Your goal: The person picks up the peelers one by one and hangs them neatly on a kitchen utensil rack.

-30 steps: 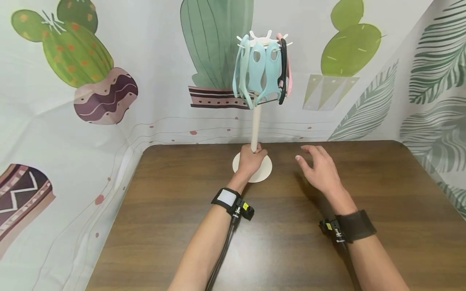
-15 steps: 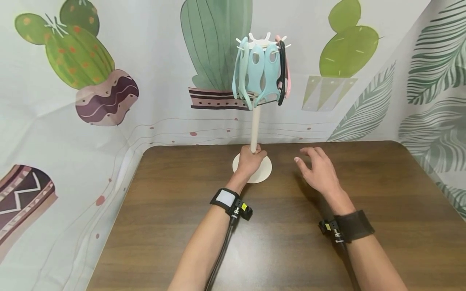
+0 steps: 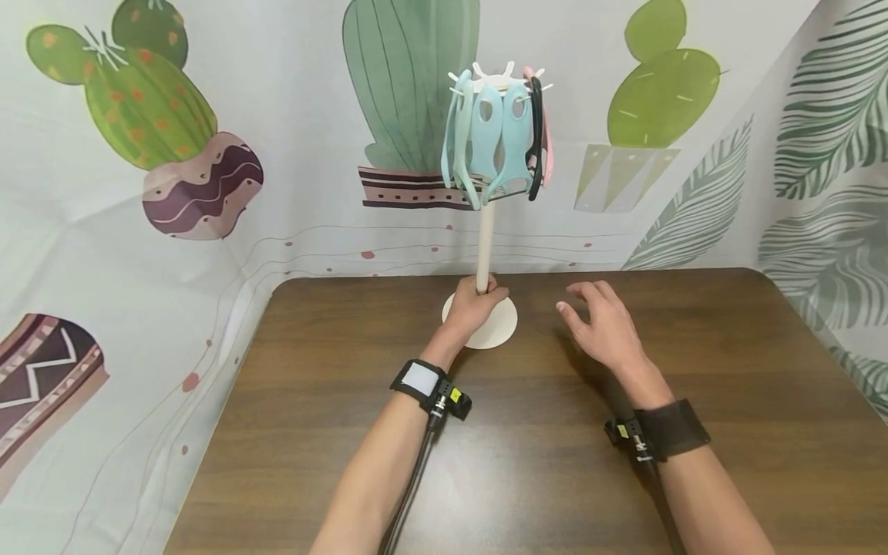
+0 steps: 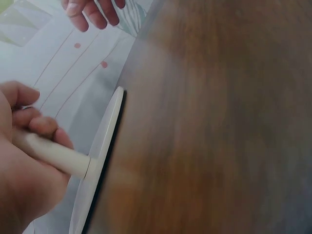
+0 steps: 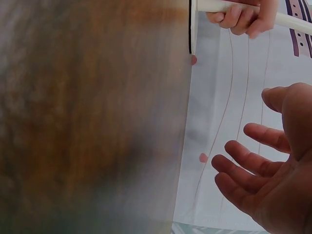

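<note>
My left hand (image 3: 472, 304) grips the cream pole (image 3: 485, 239) of an upright stand, low down, just above its round base (image 3: 498, 327). In the left wrist view the fingers curl round the pole (image 4: 63, 158), and the disc base (image 4: 105, 141) has a dark rim on its table side. From the white spoked top (image 3: 496, 79) hang several long plastic pieces: light blue ones (image 3: 488, 131) with oval holes, a black one (image 3: 536, 139) and a pink one (image 3: 549, 150). My right hand (image 3: 607, 327) hovers right of the base, fingers spread and relaxed, holding nothing (image 5: 273, 170).
A brown wooden table (image 3: 541, 478) lies under both arms. Right behind its back edge hangs a white cloth (image 3: 298, 154) printed with cacti and leaves, close behind the stand. Cables (image 3: 409, 493) run back along the forearms from the wrist cameras.
My left wrist has shifted slightly left while its hand keeps hold of the pole. The right hand has drifted a little left, toward the stand. The stand stays in place.
</note>
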Available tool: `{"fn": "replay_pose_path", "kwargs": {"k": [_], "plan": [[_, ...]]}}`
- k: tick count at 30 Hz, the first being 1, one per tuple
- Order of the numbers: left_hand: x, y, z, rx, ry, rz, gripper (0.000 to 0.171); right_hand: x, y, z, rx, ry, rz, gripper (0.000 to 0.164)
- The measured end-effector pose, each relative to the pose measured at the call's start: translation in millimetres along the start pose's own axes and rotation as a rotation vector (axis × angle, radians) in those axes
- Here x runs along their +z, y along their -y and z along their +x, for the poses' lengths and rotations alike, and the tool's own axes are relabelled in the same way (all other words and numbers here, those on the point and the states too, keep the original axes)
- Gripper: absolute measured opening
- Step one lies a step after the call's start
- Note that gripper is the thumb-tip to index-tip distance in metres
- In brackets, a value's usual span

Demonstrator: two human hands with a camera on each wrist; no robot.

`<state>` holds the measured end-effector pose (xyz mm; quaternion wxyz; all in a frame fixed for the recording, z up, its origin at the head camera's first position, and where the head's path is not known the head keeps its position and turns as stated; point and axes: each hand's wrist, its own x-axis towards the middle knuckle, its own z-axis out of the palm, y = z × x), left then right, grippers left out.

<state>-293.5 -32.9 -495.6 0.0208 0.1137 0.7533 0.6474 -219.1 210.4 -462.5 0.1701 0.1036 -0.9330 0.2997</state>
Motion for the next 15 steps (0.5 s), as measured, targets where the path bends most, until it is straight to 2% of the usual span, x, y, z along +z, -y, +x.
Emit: {"fn": "replay_pose_path", "kwargs": {"k": [3, 10, 15], "plan": [[-8.9, 0.3, -1.6, 0.012, 0.046, 0.050, 0.011, 0.2, -0.1, 2.1, -0.009, -0.002, 0.002, 0.037], [-26.6, -0.9, -6.1, 0.059, 0.127, 0.225, 0.044, -2.6, -1.4, 2.4, -0.019, 0.011, -0.002, 0.036], [-38.4, -14.2, -14.9, 0.074, 0.141, 0.357, 0.048, -6.1, -2.7, 1.9, -0.018, 0.015, -0.009, 0.036]]}}
